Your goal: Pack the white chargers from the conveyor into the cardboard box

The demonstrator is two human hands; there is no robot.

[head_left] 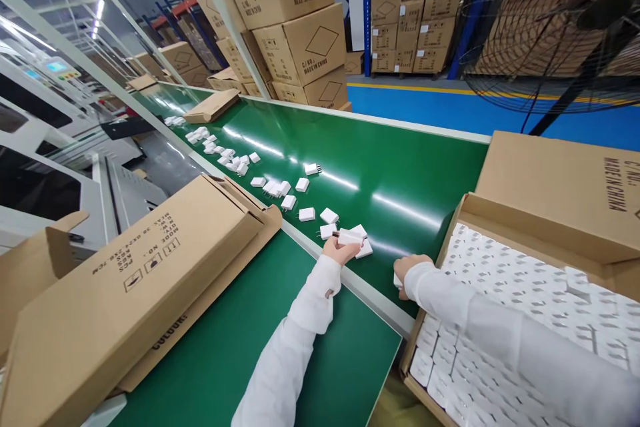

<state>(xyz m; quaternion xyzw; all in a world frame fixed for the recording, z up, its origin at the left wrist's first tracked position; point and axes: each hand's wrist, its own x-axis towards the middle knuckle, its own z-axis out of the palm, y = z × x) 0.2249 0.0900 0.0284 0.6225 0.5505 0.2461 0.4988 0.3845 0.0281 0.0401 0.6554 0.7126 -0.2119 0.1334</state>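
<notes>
By the conveyor belt's near edge (371, 297), the left hand (343, 251) pinches one plug charger (351, 238), the right hand (413, 273) curls round a half-hidden one (397, 281), flat sides likely gripping best.

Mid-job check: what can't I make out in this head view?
All in the head view:
- White piece in the right hand: mostly hidden by the fingers; can't tell whether there are more.
- Packed pieces: partly covered by the right sleeve.
- Open carton: cut off by the right and bottom edges.
- Farthest loose pieces: too small and bunched to count.
- Machine screen: too small to read.
</notes>
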